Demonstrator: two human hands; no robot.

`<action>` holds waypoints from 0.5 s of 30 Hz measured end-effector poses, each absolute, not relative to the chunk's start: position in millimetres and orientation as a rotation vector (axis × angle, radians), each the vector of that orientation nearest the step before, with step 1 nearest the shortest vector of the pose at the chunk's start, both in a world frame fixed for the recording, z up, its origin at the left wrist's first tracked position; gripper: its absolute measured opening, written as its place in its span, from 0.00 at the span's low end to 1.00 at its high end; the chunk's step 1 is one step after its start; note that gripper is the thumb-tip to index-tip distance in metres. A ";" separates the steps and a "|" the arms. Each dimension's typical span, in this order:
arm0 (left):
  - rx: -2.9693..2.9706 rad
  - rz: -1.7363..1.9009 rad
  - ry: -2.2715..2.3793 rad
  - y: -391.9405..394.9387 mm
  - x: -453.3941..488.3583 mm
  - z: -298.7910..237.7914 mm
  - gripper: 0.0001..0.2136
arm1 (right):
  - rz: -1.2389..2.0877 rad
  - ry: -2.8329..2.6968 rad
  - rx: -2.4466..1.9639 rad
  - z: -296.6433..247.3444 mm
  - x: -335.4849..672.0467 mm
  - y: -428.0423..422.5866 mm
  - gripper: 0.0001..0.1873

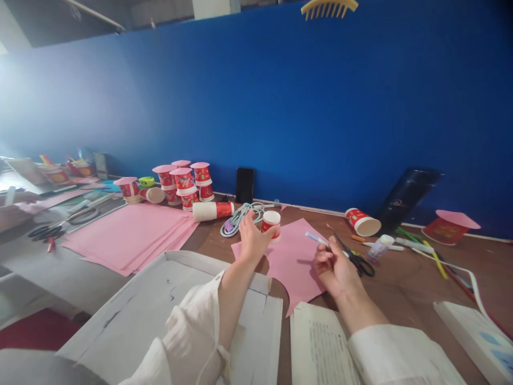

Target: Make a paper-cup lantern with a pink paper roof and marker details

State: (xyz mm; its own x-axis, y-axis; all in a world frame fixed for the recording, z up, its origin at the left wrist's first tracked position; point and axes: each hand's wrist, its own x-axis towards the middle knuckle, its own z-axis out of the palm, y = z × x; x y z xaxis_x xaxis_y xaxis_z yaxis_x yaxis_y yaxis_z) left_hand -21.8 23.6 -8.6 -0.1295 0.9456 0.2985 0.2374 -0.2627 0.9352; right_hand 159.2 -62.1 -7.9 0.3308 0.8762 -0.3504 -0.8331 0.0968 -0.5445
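Note:
My left hand (251, 237) is wrapped around an upside-down red-and-white paper cup (271, 224) that stands on a pink paper sheet (294, 259) on the brown table. My right hand (334, 267) pinches a light blue pen (316, 239), its tip raised over the right part of that pink sheet. Black-handled scissors (356, 259) lie just right of my right hand. A glue stick (379, 247) lies beyond them.
A stack of pink sheets (128, 235) lies to the left, with several red cups capped in pink (184, 182) behind it. A sleeve of cups (212, 210), a coiled cable (240, 216), a phone (245, 185), a cup on its side (363, 222), markers (417, 245), an open book (320, 347) and a white box lid (160, 305) surround me.

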 end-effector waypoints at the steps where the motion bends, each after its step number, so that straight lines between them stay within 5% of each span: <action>1: 1.587 1.392 1.370 25.1 -20.4 -11.0 0.41 | 1.271 -0.070 -0.748 -8.1 157.9 -62.4 0.12; 15: 1.683 1.243 1.412 31.3 -16.0 -29.2 0.39 | 1.290 -0.172 -0.786 -8.1 144.9 -67.6 0.16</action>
State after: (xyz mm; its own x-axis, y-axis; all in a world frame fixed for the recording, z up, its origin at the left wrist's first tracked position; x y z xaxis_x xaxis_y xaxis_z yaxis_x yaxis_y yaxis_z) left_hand -16.0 31.3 -29.2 -0.0080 0.9622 0.2721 0.3918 -0.2473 0.8862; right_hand 144.9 -67.6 -8.1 0.3041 0.9030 -0.3035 -0.7921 0.0626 -0.6072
